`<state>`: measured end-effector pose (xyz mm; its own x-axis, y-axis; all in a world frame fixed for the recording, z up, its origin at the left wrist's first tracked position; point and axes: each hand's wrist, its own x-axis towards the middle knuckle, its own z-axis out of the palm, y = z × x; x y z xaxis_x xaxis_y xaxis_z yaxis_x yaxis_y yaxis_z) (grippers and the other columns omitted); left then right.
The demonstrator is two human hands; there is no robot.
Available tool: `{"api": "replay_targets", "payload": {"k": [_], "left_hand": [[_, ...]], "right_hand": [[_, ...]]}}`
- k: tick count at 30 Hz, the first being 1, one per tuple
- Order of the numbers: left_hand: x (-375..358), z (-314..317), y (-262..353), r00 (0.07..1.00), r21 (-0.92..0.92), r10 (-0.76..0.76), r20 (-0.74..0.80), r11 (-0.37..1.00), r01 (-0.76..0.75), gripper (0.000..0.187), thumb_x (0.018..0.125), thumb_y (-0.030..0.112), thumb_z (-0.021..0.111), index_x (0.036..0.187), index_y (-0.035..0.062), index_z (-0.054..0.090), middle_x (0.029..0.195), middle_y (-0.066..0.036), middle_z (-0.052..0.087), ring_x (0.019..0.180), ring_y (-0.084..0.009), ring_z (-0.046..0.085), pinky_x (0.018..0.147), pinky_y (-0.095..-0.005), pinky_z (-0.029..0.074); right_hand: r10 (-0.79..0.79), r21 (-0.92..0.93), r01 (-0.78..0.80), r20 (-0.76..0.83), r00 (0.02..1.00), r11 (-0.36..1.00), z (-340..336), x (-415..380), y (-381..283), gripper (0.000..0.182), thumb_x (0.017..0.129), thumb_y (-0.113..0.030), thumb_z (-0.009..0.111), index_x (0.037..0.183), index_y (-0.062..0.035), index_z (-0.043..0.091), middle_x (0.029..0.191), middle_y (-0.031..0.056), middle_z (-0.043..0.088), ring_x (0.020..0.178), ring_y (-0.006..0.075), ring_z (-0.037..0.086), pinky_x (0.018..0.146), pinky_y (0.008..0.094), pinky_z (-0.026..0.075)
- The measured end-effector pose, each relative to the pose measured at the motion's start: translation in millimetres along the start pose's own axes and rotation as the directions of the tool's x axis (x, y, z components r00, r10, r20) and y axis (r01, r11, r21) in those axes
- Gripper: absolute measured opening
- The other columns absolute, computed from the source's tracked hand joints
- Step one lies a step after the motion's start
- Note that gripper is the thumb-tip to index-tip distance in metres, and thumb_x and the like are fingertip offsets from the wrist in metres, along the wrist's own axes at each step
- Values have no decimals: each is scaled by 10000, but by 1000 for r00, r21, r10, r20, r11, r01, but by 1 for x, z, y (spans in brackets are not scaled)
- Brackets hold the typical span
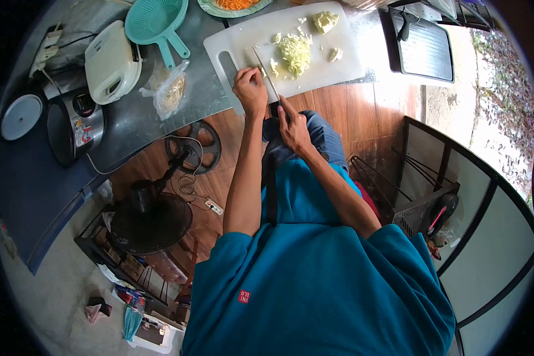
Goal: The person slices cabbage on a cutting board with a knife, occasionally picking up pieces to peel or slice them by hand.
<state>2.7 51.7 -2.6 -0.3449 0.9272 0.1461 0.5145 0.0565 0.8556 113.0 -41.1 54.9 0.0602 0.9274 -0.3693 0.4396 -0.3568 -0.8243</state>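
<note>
Right hand point(294, 129): gripping knife point(266, 74); left hand point(250, 90): fingers curled on white cutting board point(243, 40), grasp unclear; shredded cabbage point(295, 54): on board, right of blade

head view — worn on head | faces forward, down | well above counter point(203, 80)

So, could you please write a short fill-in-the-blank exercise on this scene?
The right hand holds a ____.
Pale shreds lie on the cutting board, whose color is ____.
From the person's viewpoint, the teal colander is to the ____ of the cutting board.

Missing words: knife; white; left.
</note>
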Motion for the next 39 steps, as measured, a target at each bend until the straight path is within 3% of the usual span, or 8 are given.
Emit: {"api": "replay_targets", "payload": {"k": [6,8,11,16,19,22,37,39], "left_hand": [[-3,-1,6,1000,-4,11,-21,1000,-11,105,818,21,667,899,-21,720,903,-139,664,829,-304,649,744,-364,538],[-4,1,3,1000,-27,0,-15,1000,0,105,820,25,667,898,-19,721,901,-137,665,826,-304,648,747,-364,536],[-2,-1,3,998,74,62,-13,995,-61,97,822,29,673,890,-23,720,885,-131,666,793,-275,658,709,-328,548],[-1,-6,6,1000,-26,17,-8,1000,-17,81,830,34,682,875,-24,716,877,-135,668,719,-264,668,688,-327,552],[-1,-3,5,998,-60,-62,16,996,63,106,828,42,680,906,-17,721,893,-136,691,773,-254,680,713,-325,542],[-1,-3,2,999,20,34,-20,999,-33,80,813,20,673,871,-22,707,891,-138,673,778,-285,668,702,-331,553],[-4,1,-3,1000,-6,-2,-22,1000,1,104,819,77,663,867,-1,712,927,-110,680,906,-302,634,831,-392,493],[-4,-1,-2,998,99,62,-22,993,-60,116,810,35,671,900,-18,721,941,-141,692,845,-300,672,783,-361,532]], "right_hand": [[-84,32,86,-41,996,996,11,13,18,374,977,-193,505,1325,-57,514,785,314,606,712,477,599,623,507,473],[-168,-112,162,-52,984,980,12,22,26,370,966,-189,518,1316,-69,521,729,293,610,669,472,598,592,515,467],[-95,-245,91,-8,995,965,3,25,12,369,960,-186,522,1314,-80,522,708,280,612,643,461,602,571,515,465],[-99,-182,84,-76,992,980,16,13,15,375,969,-189,508,1329,-84,513,713,285,605,651,452,609,585,510,470],[-115,-102,101,-142,983,990,14,14,14,380,973,-188,502,1338,-84,510,728,294,604,665,457,608,600,511,467],[-185,-78,178,-99,978,981,12,12,14,382,977,-196,498,1343,-83,509,743,304,601,674,464,604,606,516,462],[-65,-283,53,-30,997,958,22,15,18,422,964,-205,504,1376,-121,469,734,287,618,669,458,615,583,533,469],[-97,-281,87,-23,995,956,19,17,22,426,968,-216,487,1386,-136,458,746,279,625,654,457,613,567,535,468]]}}
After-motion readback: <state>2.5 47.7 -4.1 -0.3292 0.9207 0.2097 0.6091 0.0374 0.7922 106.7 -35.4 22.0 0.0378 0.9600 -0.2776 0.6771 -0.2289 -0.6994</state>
